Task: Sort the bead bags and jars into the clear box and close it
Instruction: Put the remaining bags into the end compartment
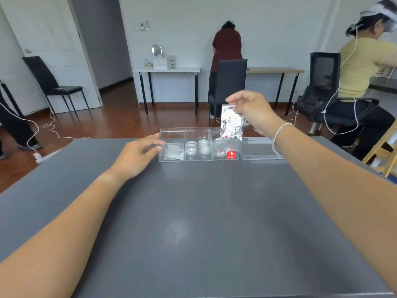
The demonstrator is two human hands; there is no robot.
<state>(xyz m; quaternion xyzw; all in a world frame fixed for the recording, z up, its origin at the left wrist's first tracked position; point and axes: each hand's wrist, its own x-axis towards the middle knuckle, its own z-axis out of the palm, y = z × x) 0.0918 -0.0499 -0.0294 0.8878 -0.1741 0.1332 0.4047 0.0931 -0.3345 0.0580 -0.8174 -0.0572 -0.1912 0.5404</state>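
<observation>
A clear box (171, 131) with three compartments stands at the far edge of the grey table (193, 222). My right hand (251, 110) pinches the top of a bead bag (232, 123), which hangs upright over the right compartment. That compartment holds small bags with red bits (220, 153) and a red label. Several clear jars (197, 147) fill the middle compartment, and a flat bag (174, 154) lies in the left one. My left hand (137, 157) rests against the box's left wall with fingers apart. The clear lid (260, 150) lies flat just right of the box.
Behind the table stand black chairs (231, 82), white side tables and two other people. A white cable and power strip (46, 157) lie on the wood floor at left. A wooden frame (384, 151) sits by the table's right edge.
</observation>
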